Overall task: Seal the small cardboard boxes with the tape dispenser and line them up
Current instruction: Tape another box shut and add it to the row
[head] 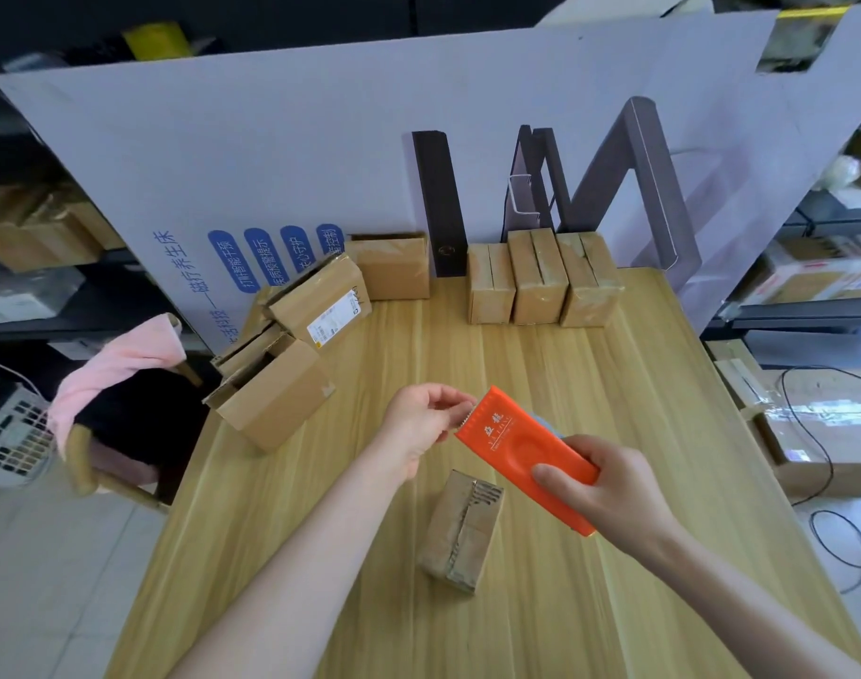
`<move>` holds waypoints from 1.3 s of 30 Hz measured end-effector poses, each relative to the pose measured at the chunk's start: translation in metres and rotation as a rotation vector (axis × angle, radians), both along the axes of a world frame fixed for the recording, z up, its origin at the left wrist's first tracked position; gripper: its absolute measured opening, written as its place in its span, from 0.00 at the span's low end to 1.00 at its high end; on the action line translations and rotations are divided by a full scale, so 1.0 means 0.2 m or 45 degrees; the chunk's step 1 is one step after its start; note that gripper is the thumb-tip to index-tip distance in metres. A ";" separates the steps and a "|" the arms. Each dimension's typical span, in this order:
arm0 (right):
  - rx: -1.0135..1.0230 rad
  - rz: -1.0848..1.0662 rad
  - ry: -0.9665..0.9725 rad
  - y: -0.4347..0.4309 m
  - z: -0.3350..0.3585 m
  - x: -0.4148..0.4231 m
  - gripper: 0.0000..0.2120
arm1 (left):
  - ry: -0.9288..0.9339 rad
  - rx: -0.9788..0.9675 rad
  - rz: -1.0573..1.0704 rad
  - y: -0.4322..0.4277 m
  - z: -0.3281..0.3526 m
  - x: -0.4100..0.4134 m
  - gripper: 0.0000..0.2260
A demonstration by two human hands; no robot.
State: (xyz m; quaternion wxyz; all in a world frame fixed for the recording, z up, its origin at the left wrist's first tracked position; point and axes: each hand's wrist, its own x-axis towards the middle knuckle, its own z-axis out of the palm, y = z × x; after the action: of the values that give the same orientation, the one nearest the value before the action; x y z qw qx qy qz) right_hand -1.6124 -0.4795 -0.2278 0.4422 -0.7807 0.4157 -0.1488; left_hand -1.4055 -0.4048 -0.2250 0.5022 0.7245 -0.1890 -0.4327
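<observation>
My right hand (599,482) grips an orange tape dispenser (516,443) above the wooden table (590,384). At the dispenser's toothed front edge, my left hand (426,426) pinches with thumb and fingers; the tape end itself is too thin to make out. Below the two hands a small cardboard box (460,529) lies on the table with its flaps closed and tape along its seam. Three small taped boxes (541,276) stand side by side in a row at the back of the table.
A loose pile of small boxes (291,345) sits at the table's left edge, another box (391,264) behind it. A big white cardboard sheet (320,139) stands as a wall at the back. A chair with pink cloth (120,379) is left of the table.
</observation>
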 end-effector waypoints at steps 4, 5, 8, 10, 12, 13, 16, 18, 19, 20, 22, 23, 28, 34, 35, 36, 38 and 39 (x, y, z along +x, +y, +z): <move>-0.094 0.038 0.013 -0.01 0.03 0.01 0.10 | 0.040 -0.024 0.017 -0.01 0.02 0.02 0.12; -0.134 0.057 0.032 -0.01 0.03 0.01 0.10 | 0.045 -0.001 -0.016 0.00 0.02 0.03 0.13; -0.297 0.120 0.130 -0.02 0.05 0.00 0.13 | 0.053 0.045 -0.090 0.00 0.00 0.04 0.12; -0.392 0.149 0.191 -0.02 0.06 0.00 0.15 | 0.048 0.053 -0.085 0.01 -0.01 0.04 0.08; -0.444 0.167 0.231 -0.02 0.07 0.00 0.16 | 0.052 0.041 -0.064 0.02 -0.01 0.04 0.06; -0.453 0.171 0.239 -0.02 0.08 0.00 0.16 | 0.056 0.027 -0.057 0.02 -0.01 0.04 0.05; -0.458 0.173 0.255 -0.02 0.08 0.00 0.16 | 0.004 0.021 -0.049 0.01 0.00 0.02 0.04; -0.459 0.158 0.262 -0.02 0.09 0.01 0.16 | -0.036 0.022 -0.033 0.00 0.00 0.02 0.04; -0.457 0.152 0.268 -0.01 0.10 0.02 0.16 | -0.045 0.018 -0.025 0.00 0.00 0.02 0.05; -0.457 0.150 0.275 -0.01 0.10 0.02 0.16 | -0.045 0.012 -0.014 -0.01 0.00 0.02 0.05; -0.452 0.148 0.291 -0.01 0.11 0.04 0.15 | -0.028 0.005 0.003 -0.02 0.00 0.02 0.05; -0.447 0.145 0.302 -0.01 0.11 0.05 0.15 | -0.028 0.001 0.002 -0.02 0.00 0.02 0.05; -0.400 0.121 0.346 0.00 0.15 0.07 0.14 | -0.135 0.008 -0.001 -0.03 0.00 0.04 0.06; -0.335 0.117 0.487 0.03 0.19 0.17 0.16 | -0.229 0.085 0.099 -0.08 -0.08 0.07 0.10; -0.338 0.116 0.499 0.03 0.20 0.17 0.16 | -0.229 0.094 0.108 -0.09 -0.09 0.08 0.11; -0.336 0.113 0.509 0.02 0.20 0.17 0.17 | -0.229 0.100 0.122 -0.09 -0.09 0.09 0.11; -0.302 0.102 0.524 0.01 0.20 0.13 0.17 | -0.226 0.109 0.154 -0.08 -0.11 0.12 0.12; -0.277 0.099 0.534 0.00 0.19 0.09 0.16 | -0.224 0.120 0.169 -0.07 -0.12 0.13 0.11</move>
State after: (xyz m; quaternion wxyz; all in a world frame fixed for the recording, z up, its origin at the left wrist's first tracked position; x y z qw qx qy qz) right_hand -1.5935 -0.4798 -0.1902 0.2648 -0.8530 0.4496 -0.0103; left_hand -1.3793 -0.4186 -0.2499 0.4766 0.7934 -0.1635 -0.3417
